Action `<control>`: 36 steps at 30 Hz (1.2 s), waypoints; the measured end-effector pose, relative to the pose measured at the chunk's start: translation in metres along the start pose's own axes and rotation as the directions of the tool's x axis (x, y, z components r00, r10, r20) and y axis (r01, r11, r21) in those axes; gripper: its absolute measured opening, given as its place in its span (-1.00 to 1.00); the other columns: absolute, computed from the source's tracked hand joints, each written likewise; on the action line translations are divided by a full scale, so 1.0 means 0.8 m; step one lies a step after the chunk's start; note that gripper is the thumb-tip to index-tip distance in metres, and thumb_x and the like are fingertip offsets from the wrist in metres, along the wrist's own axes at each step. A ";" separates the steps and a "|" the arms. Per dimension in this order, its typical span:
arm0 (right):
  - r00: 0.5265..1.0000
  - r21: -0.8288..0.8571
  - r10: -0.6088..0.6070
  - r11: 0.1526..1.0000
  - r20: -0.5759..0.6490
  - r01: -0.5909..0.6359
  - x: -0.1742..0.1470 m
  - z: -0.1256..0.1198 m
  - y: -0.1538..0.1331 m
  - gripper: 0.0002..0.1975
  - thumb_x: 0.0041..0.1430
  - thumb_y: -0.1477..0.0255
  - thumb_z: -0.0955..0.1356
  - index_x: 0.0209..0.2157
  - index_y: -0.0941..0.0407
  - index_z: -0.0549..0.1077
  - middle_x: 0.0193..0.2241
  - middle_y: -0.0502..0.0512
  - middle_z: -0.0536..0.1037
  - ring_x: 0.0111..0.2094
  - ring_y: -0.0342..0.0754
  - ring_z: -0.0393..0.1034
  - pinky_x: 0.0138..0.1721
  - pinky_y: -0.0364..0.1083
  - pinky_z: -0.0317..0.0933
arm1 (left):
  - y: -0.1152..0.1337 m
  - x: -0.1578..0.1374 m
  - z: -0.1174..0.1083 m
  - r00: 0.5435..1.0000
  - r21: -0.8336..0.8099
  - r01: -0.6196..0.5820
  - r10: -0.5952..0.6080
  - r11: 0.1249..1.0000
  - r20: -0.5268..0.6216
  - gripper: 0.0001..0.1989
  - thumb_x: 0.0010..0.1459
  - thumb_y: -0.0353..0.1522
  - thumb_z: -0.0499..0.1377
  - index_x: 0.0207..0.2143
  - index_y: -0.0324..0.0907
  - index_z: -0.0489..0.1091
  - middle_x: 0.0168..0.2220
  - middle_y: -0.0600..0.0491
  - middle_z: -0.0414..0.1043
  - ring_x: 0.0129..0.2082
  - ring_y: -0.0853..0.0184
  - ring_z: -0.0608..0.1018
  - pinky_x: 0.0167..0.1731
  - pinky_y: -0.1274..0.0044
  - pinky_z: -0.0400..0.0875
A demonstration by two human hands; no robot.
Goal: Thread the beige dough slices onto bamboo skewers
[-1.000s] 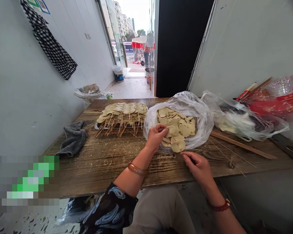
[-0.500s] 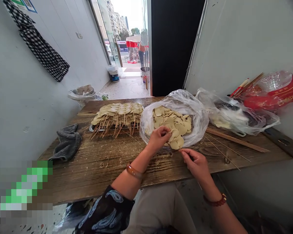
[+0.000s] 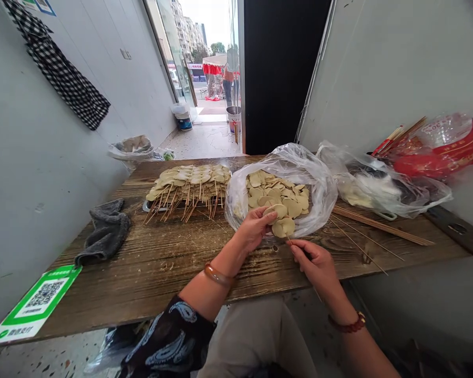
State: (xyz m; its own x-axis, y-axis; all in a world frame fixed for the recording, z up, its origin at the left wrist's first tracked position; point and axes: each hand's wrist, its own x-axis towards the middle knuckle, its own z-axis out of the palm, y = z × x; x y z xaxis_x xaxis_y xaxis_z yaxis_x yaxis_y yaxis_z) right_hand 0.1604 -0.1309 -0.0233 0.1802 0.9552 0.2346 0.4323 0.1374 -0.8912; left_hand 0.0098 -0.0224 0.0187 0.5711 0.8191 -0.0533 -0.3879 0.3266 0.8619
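A thin skewer (image 3: 289, 240) stands at the near edge of the clear plastic bag (image 3: 325, 191), with a round pale slice (image 3: 284, 228) on it. Its long axis runs slantwise: the butt end points back toward the person and to the right, the other end leads forward and leftward, over the bag's near rim. The right hand (image 3: 313, 260), on the near side of the bag, has thumb and fingers drawn narrow around the bare stick just below that slice. The left hand (image 3: 256, 227), at the bag's near left rim, is the closer one to the skewer's far end; it pinches an upper slice (image 3: 278, 211) between thumb and fingers. Whether the stick already passes through this upper slice is hard to tell, as the fingers cover part of it.

Inside the bag, just beyond the left fingertips, lies a heap of loose slices (image 3: 295, 207). Left of the bag, loaded skewers (image 3: 193, 178) are stacked with their bare ends toward the person. Right of it lie a bundle of bare sticks (image 3: 386, 227) and a second plastic bag (image 3: 386, 191). Farther left of the bag is a grey cloth (image 3: 106, 231).
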 end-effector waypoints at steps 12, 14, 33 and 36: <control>0.998 -0.110 -0.045 0.993 -0.051 0.039 0.001 0.000 -0.002 -0.68 0.19 0.27 0.25 -0.27 0.15 0.57 -0.56 0.06 0.51 -0.60 -0.13 0.34 -0.60 -0.18 0.18 | -0.003 0.000 0.006 0.993 0.049 -0.077 0.081 0.996 -0.084 -0.64 -0.15 -0.21 0.34 -0.35 -0.28 0.45 -0.46 0.07 0.45 -0.50 0.45 0.46 -0.47 0.59 0.40; 0.997 -0.104 -0.040 0.994 -0.066 0.033 0.002 0.000 -0.003 -0.68 0.18 0.27 0.25 -0.28 0.15 0.57 -0.56 0.06 0.51 -0.61 -0.13 0.33 -0.61 -0.18 0.16 | -0.006 0.000 0.007 0.995 0.054 -0.063 0.067 0.997 -0.070 -0.64 -0.15 -0.20 0.34 -0.36 -0.28 0.44 -0.48 0.09 0.42 -0.52 0.46 0.44 -0.48 0.60 0.38; 0.919 0.290 0.209 0.951 -0.336 -0.110 -0.004 0.006 0.007 -0.62 0.12 0.18 0.33 -0.21 0.20 0.52 -0.61 -0.05 0.34 -0.66 -0.23 0.14 -0.67 -0.23 0.08 | 0.003 0.020 -0.032 0.892 0.563 -0.205 0.390 0.800 -0.229 -0.81 0.08 -0.31 0.14 -0.29 -0.25 0.41 -0.39 0.01 0.46 -0.41 0.39 0.48 -0.34 0.52 0.39; 0.917 0.300 0.221 0.947 -0.331 -0.119 -0.004 0.005 0.006 -0.62 0.11 0.18 0.34 -0.19 0.19 0.52 -0.61 -0.05 0.33 -0.65 -0.23 0.14 -0.67 -0.23 0.09 | -0.001 0.023 -0.035 0.870 0.888 -0.130 0.480 0.441 -0.112 -0.86 0.07 -0.40 0.12 -0.32 -0.22 0.44 -0.37 0.01 0.45 -0.36 0.36 0.47 -0.29 0.51 0.37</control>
State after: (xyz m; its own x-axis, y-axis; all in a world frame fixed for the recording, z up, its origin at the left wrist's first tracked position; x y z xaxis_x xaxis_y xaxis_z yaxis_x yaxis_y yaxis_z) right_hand 0.1579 -0.1324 -0.0297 0.5536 0.8197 0.1472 0.1229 0.0944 -0.9879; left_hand 0.0005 0.0058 0.0031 0.2299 0.9221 0.3112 0.3974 -0.3808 0.8349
